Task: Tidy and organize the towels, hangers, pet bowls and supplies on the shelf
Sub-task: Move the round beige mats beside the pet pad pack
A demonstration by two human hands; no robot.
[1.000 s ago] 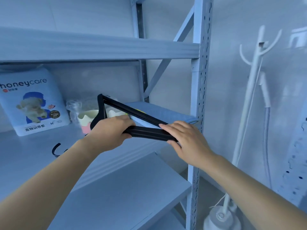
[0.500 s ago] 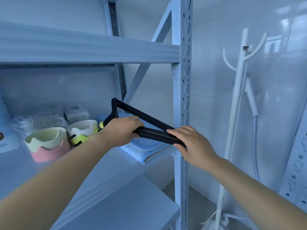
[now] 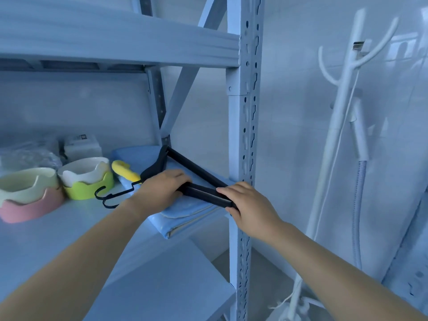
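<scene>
A stack of black hangers [image 3: 196, 172] lies low over the folded blue towel [image 3: 185, 214] at the right end of the middle shelf [image 3: 46, 239]. My left hand [image 3: 159, 191] grips the hangers near their middle. My right hand [image 3: 245, 205] holds their right end beside the shelf post. The hooks [image 3: 108, 195] point left toward the bowls. A green-and-white pet bowl [image 3: 88, 179] and a pink-and-cream pet bowl [image 3: 25, 193] stand to the left. A yellow object [image 3: 125, 171] lies between bowl and towel.
The upright shelf post [image 3: 243, 135] stands right beside my right hand. A white box [image 3: 82, 147] and a clear plastic bag [image 3: 27, 154] sit at the back. A lower shelf [image 3: 166, 281] juts out below. A white coat stand [image 3: 335, 135] rises at the right.
The hangers have gone down and rightward onto the blue towel, with both hands still on them. My view turned right, so the bowls came in and the pet-pad pack left the frame.
</scene>
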